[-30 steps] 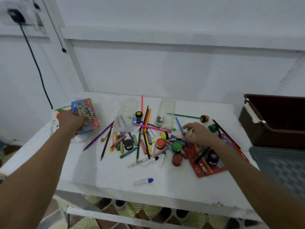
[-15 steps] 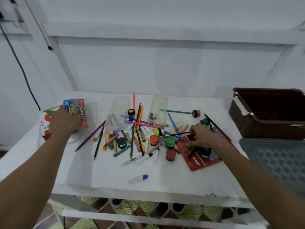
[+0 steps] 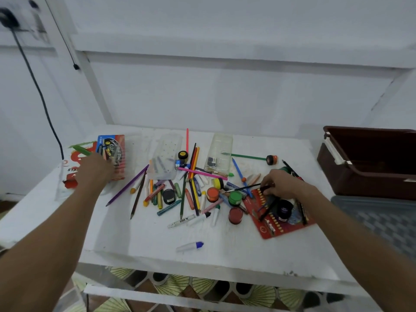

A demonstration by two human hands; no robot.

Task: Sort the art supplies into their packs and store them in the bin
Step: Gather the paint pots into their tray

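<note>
Table (image 3: 144, 239) is showing plain white. Bin (image 3: 369, 176) is showing dark brown with a white clip. Pencil pack (image 3: 276, 224) is showing red with a row of yellow marks. Marker pack (image 3: 114, 152) is showing red and blue with a black oval. Paint pots are showing orange (image 3: 212, 194), green (image 3: 235, 198), red (image 3: 235, 215), yellow (image 3: 217, 183), black (image 3: 168, 196). Floor tiles (image 3: 173, 287) are showing a cream fan pattern.

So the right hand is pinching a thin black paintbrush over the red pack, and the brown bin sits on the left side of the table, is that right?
Not quite. The head view shows the brown bin on the right side of the table, not the left. The rest holds: the right hand pinches a thin black paintbrush over the red pack.
</note>
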